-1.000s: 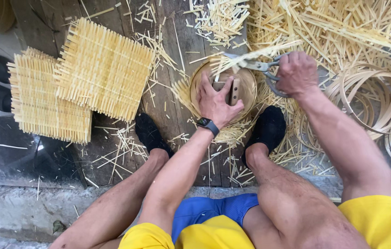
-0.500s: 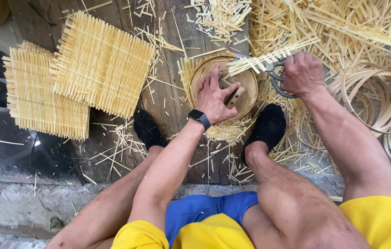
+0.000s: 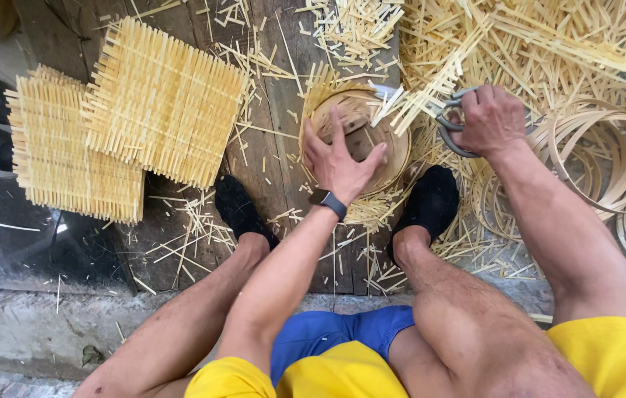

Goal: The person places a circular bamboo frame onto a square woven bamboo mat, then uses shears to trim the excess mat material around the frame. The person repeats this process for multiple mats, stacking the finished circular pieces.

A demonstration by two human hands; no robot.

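Observation:
My left hand [image 3: 339, 158] presses flat, fingers spread, on a round woven bamboo piece [image 3: 394, 147] set in a hoop on the wooden floor. My right hand [image 3: 491, 118] grips grey-handled scissors [image 3: 449, 127] at the piece's upper right edge, where loose strip ends stick out. A dark watch [image 3: 328, 201] sits on my left wrist. My two feet in black socks rest either side of the piece.
Two square woven bamboo mats [image 3: 162, 99] overlap at the left. A heap of loose bamboo strips [image 3: 549, 44] and several bent bamboo hoops [image 3: 615, 162] lie at the right. Cut slivers litter the floor planks [image 3: 276, 110]. A concrete step edge [image 3: 47, 324] runs below.
My left hand has spread wider and shifted on the round piece, which has turned. My right hand with the scissors has moved slightly up and right along its rim.

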